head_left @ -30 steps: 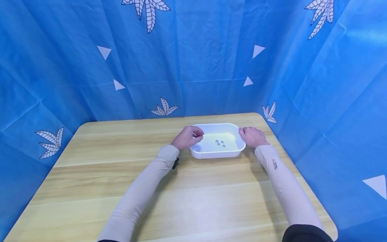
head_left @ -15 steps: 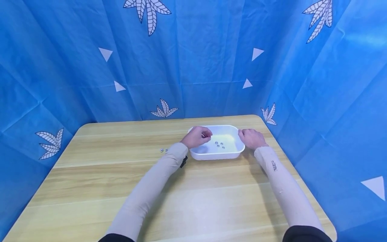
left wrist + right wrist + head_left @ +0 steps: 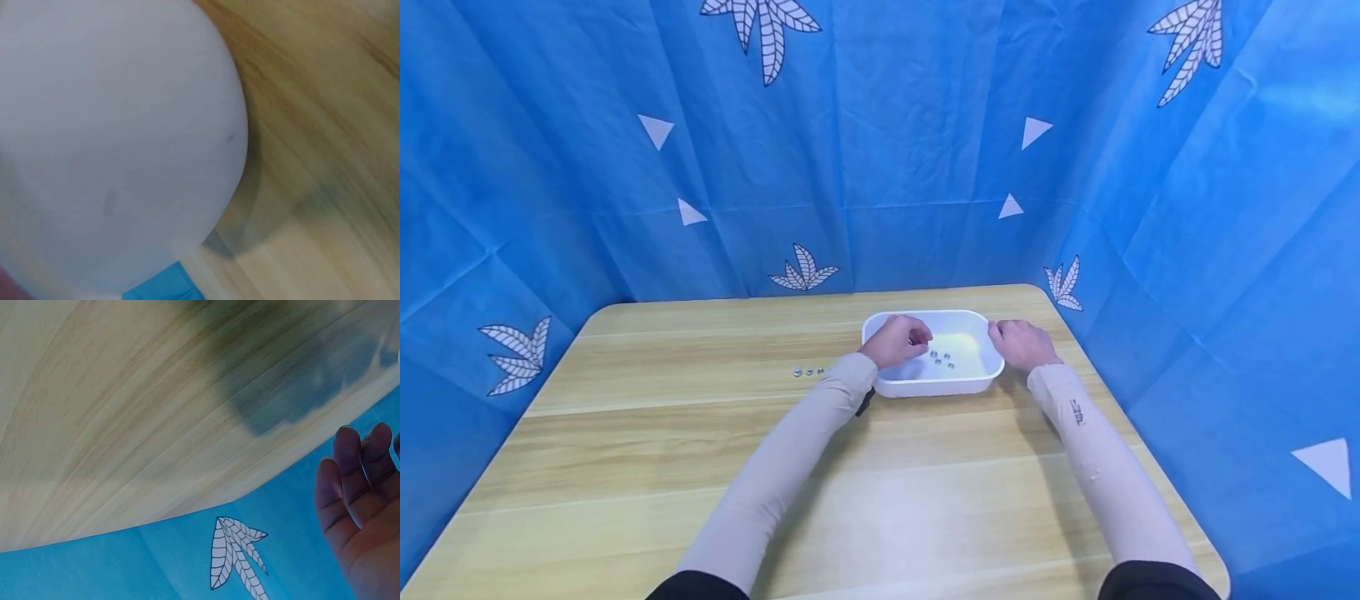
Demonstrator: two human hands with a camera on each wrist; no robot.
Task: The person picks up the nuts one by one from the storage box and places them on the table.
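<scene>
- Head view, movement: over the last 1 s, the left hand has shifted right, farther over the white tray; 3 table pieces now show beside the left sleeve.
- Head view, location: the tray sits toward the far right of the table; 4 small shiny tray pieces lie inside.
- Head view, grip: left fingers curl, thumb near index finger; whether they pinch a piece cannot be told. The right hand touches the right rim.
- Left wrist view: a pale curved surface, probably the tray, fills much of the view; grip not shown.
- Right wrist view: fingers bend loosely, nothing visible between them; thumb hidden, so hold on the rim is unconfirmed.
- Handling (judged): pieces likely hard, light, slippery; pinch by the sides. Tray likely light, semi-rigid; steady at the rim.
</scene>
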